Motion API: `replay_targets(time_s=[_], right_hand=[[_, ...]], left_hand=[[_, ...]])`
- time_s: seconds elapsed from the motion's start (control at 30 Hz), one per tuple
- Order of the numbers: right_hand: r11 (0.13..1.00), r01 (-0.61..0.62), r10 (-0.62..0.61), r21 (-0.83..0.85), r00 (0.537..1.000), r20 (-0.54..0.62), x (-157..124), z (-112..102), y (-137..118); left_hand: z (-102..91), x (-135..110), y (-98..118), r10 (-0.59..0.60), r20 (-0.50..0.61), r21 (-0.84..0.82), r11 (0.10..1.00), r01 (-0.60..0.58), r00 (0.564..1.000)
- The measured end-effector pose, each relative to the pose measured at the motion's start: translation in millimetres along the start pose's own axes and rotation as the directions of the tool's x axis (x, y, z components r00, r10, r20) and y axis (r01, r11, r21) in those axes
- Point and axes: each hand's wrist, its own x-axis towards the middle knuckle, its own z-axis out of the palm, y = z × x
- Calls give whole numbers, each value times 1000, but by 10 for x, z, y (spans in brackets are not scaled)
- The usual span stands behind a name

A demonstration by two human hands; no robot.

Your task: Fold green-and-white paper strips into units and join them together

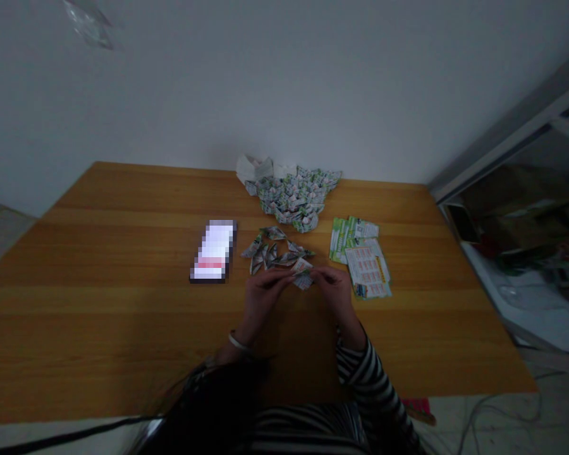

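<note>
Both hands meet over the middle of a wooden table (99, 297). My left hand (262, 297) and my right hand (336, 292) each pinch an end of a small folded piece of printed paper (303, 275). Just beyond the fingers lie several small folded paper triangles (272, 250). A larger heap of the same folded pieces (296, 194) sits at the table's far edge against the wall. A bangle circles my left wrist and a striped sleeve covers my right arm.
A phone (213, 251) with a lit screen lies left of the hands. A stack of flat printed leaflets (363, 256) lies to the right. A glass-topped stand with clutter (516, 240) stands beside the table's right end. Cables trail on the floor.
</note>
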Motion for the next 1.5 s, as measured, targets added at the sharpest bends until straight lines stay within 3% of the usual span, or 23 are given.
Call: replay_targets(time_s=[0.23,0.47,0.63,0.9,0.97,1.07,1.23,1.3,1.4,1.5], right_hand=[[998,49,-47,31,996,-71,-13,98,-46],[966,257,-252,-42,963,93,86,-63,-99],[978,186,-175,-98,979,105,41,-76,-67],[961,167,-154,-222,985,76,-54,13,-22],[965,124,-122,-232,992,24,-70,49,-24],[992,52,-59,-116,997,-53,-92,120,-37],[999,11,-13,-33,997,-76,-105,175,-75],[1000,7,-10,-31,997,-81,-97,171,-81],[999,17,-20,-32,997,-71,-72,158,-72],[1000,7,-7,4,1000,-6,-44,152,-53]], left_hand=[[76,-64,70,-147,-58,-83,986,142,987],[12,-51,19,-239,27,-133,961,241,971],[-34,-18,21,-280,81,-100,953,287,957],[131,-123,-17,-291,-150,-151,951,270,945],[157,-136,-13,-280,-147,-192,949,250,949],[178,-148,6,-267,-123,-264,937,227,956],[206,-156,7,-301,-14,-332,901,279,954],[208,-145,8,-256,9,-267,931,249,967],[204,-134,31,-103,50,12,995,103,993],[212,-161,49,-89,205,155,986,57,975]])
